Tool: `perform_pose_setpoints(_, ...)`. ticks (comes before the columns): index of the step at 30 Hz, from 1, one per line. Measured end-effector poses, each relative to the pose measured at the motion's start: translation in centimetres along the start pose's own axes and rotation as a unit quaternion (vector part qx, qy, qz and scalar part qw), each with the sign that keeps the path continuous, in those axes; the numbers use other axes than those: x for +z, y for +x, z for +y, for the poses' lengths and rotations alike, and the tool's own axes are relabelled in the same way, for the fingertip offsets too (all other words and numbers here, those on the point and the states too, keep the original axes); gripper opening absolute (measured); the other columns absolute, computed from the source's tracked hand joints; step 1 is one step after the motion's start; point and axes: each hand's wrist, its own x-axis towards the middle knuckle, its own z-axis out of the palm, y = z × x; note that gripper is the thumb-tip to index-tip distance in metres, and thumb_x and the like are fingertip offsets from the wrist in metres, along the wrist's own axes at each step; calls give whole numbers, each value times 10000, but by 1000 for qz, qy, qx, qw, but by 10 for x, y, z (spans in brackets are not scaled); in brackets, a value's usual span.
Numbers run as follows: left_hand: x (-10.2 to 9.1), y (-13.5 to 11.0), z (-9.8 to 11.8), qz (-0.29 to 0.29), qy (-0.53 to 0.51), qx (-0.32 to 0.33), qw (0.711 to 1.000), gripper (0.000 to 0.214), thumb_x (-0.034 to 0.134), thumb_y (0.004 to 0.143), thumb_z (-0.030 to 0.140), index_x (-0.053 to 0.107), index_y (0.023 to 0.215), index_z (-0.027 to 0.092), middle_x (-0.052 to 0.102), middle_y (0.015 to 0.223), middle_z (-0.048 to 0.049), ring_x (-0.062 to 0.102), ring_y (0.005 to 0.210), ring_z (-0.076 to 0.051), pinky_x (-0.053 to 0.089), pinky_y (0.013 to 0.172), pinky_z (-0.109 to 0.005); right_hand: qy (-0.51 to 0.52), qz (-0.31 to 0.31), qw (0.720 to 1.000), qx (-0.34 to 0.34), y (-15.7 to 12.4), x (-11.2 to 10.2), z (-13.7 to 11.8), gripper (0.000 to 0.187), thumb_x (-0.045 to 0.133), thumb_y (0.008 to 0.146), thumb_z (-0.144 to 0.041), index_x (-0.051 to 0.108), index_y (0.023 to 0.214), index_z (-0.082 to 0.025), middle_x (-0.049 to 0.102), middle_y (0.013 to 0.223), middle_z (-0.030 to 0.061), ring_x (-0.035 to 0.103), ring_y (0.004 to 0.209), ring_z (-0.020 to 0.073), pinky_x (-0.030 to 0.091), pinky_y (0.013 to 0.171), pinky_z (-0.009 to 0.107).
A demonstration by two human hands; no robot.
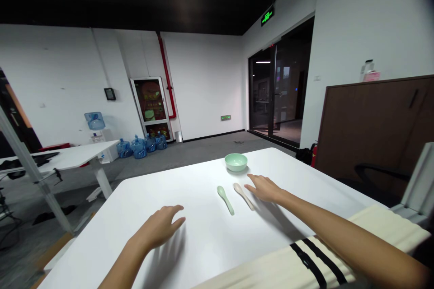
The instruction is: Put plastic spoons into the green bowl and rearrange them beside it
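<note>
A light green bowl (pixel 236 162) stands upright near the far edge of the white table (pixel 203 244). Nearer to me lie two spoons side by side: a green spoon (pixel 225 200) on the left and a pale beige spoon (pixel 243 196) on the right. Over the table, just right of the beige spoon and in front of the bowl, my right hand (pixel 265 188) is open with its fingers apart. My left hand (pixel 163 225) hovers left of the spoons, thumb and fingers spread, holding nothing. Both hands cast shadows on the tabletop.
Cream cloth (pixel 271 262) with black straps lies along the table's near right edge. A brown cabinet (pixel 373 131) stands to the right. Beyond the table, several blue water jugs (pixel 138 147) sit on the floor. Another white table (pixel 81 152) is at the left.
</note>
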Motion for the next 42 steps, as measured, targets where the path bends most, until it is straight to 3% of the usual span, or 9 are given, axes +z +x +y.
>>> perform_pose_setpoints(16,-3,-2,3,-6,6,3,1000,595,393,871,608,577,1320,263,621,1320,-94,546,1233,-300,434,996,-409,22,7,1000,7,5,2,-10,538,354,937,-545,527,1281,-168,661,1151,154,614,1065,285,418,804,320)
perform_pose_setpoints(20,-2,-2,2,-5,7,3,1000,595,393,873,601,571,1328,262,616,1326,-93,548,1227,-306,431,1000,-416,-3,-23,1000,8,13,1,-18,506,365,920,-553,625,1124,-170,681,1077,152,642,976,287,431,752,333)
perform_pose_setpoints(25,-2,-3,2,-6,5,1,1000,586,393,876,599,568,1328,268,615,1326,-93,544,1231,-303,431,997,-413,-62,-107,992,18,21,4,-28,435,478,855,-530,681,837,-146,696,914,153,664,828,281,452,692,353)
perform_pose_setpoints(31,0,-3,-2,-3,0,3,1000,593,398,875,609,564,1330,268,612,1332,-90,553,1220,-313,432,988,-419,-71,-156,984,40,23,23,-34,285,639,750,-424,685,872,-170,696,939,143,667,839,286,482,676,375)
perform_pose_setpoints(35,0,-2,-3,-1,1,4,1000,592,397,878,605,559,1335,264,614,1327,-95,555,1217,-311,433,989,-416,-56,-167,983,55,24,32,-30,204,647,748,-369,673,857,-199,691,957,106,660,825,246,473,670,343)
perform_pose_setpoints(42,-3,-3,2,-9,14,1,1000,578,387,885,575,547,1347,268,614,1326,-85,540,1234,-302,437,990,-417,-24,-147,987,57,28,16,-21,241,574,798,-369,636,748,-142,671,822,104,634,714,198,390,623,287)
